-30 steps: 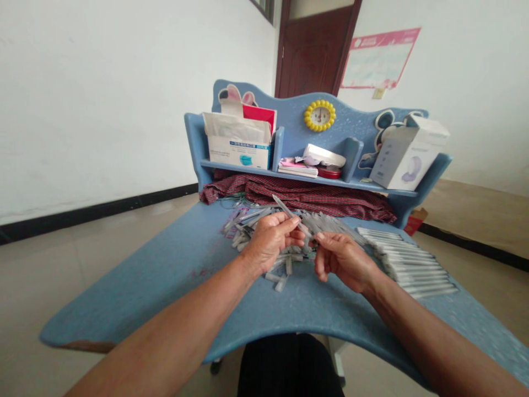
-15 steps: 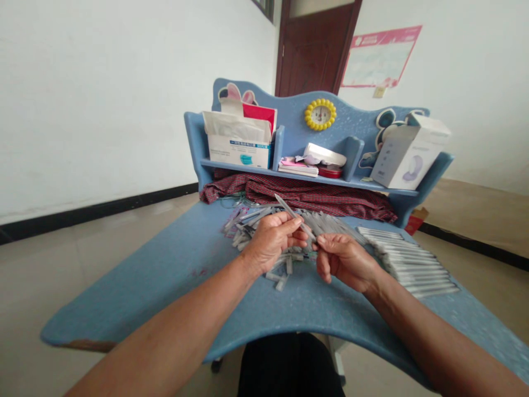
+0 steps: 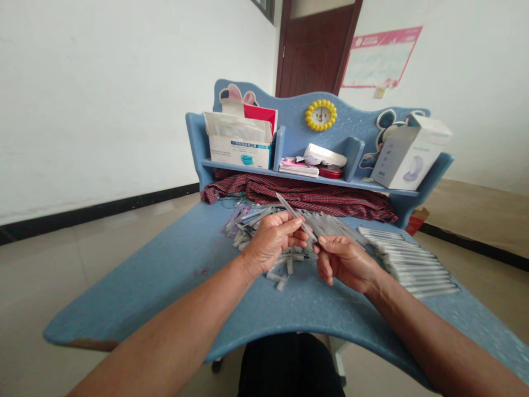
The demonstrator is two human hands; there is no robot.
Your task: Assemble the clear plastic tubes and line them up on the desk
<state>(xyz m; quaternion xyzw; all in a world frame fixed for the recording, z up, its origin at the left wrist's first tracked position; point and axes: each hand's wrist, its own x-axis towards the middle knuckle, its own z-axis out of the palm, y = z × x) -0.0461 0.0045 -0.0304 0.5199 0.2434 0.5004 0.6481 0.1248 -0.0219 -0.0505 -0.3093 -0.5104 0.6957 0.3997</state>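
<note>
Between my two hands is a slim, translucent pen (image 3: pixel 286 203), slanting up to the left. My left hand (image 3: pixel 270 238) pinches it around the middle. At its lower end, the thumb and fingers of my right hand (image 3: pixel 345 260) are closed on the tip, which they mostly cover. Behind my left hand lies a loose heap of small clear pieces that look like pen caps (image 3: pixel 243 234), with a few scattered nearer to me. More translucent pens (image 3: pixel 330 223) lie side by side beyond my hands. A neat stack of pens (image 3: pixel 413 262) rests to the right of my right hand.
The blue desk (image 3: pixel 161 275) has a curved front edge. Along its back lies a bunched red checked cloth (image 3: pixel 297 193). The shelf above holds a mask box (image 3: pixel 237 151), notebooks (image 3: pixel 298 168) and a white carton (image 3: pixel 409 154). A yellow-rimmed clock (image 3: pixel 320 115) is on the backboard.
Almost nothing differs. Both hands keep the same hold on the pen, and the view has shifted very slightly.
</note>
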